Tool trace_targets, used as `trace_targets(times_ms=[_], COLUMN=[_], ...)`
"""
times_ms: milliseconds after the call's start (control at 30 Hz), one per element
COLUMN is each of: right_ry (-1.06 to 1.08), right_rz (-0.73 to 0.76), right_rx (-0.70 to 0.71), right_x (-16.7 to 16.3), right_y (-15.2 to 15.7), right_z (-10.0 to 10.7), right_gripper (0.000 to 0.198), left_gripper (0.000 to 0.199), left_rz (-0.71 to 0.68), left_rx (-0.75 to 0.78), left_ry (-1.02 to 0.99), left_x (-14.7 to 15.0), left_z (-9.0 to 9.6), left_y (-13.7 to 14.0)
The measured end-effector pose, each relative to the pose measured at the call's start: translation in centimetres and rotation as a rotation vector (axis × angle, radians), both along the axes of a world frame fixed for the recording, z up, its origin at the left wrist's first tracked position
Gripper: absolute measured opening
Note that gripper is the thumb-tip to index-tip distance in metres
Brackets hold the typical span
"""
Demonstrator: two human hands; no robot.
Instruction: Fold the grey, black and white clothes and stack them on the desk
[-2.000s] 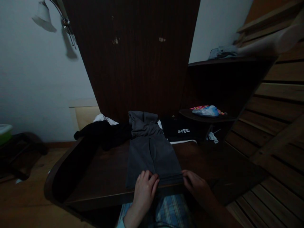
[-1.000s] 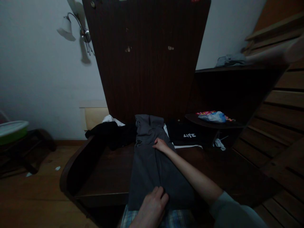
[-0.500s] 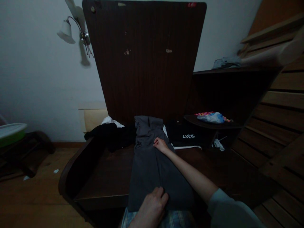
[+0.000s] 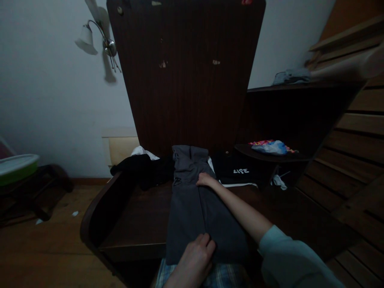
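Note:
Grey trousers (image 4: 189,208) lie lengthwise over the dark wooden bench top, with their near end at my lap. They are bunched into creases toward the far end, and a long fold line runs down the middle. My left hand (image 4: 196,256) is closed at the near part, its fingertips pinching the cloth by that line. Farther up, my right hand (image 4: 207,179) has its fingers curled down on the cloth, closed at the upper end of the line. Its fingertips are partly hidden.
Black clothing (image 4: 159,170) lies left of the trousers, and a black garment with white lettering (image 4: 228,170) lies right. A tall dark panel (image 4: 189,80) stands behind. A small shelf (image 4: 270,157) holds a plastic bag (image 4: 273,148). The bench's raised side (image 4: 96,206) curves at left.
The whole view has shifted slightly to the right. My right hand's fingers have lowered and curled further onto the cloth. My left hand stays at about the same spot on the trousers.

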State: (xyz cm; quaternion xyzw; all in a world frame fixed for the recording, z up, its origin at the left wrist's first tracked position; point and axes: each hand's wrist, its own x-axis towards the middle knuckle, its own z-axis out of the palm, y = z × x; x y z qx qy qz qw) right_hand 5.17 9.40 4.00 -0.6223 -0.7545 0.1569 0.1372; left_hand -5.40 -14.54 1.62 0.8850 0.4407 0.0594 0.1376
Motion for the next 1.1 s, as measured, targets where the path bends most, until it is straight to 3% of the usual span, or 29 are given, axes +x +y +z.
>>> trace_targets(times_ms=[233, 567, 667, 800, 1000, 1100], right_ry=[-0.054, 0.072, 0.115, 0.167, 0.118, 0.121], right_rz=[-0.181, -0.151, -0.105, 0.048, 0.165, 0.17], right_rx=[0.042, 0.018, 0.084, 0.289, 0.385, 0.401], right_x=[-0.6, 0.1, 0.5, 0.8, 1.1, 1.3], right_y=[-0.8, -1.2, -2.9, -4.8, -6.3, -8.6], right_z=[0.8, 0.1, -1.0, -3.3, -4.2, -3.9], right_gripper=[0.046, 0.025, 0.032, 0.037, 0.038, 0.042], left_gripper=[0.03, 0.029, 0.038, 0.059, 0.036, 0.03], left_rz=[-0.021, -0.01, 0.004, -0.015, -0.069, -0.14], left_rx=[-0.09, -0.063, 0.03, 0.266, 0.498, 0.615], left_ry=[0.037, -0.01, -0.048, -0.063, 0.007, -0.021], left_x=[0.2, 0.1, 0.0, -0.2, -0.7, -0.6], left_z=[0.4, -0.3, -1.7, -3.6, -4.0, -5.4], left_y=[0.1, -0.1, -0.1, 0.5, 0.7, -0.1])
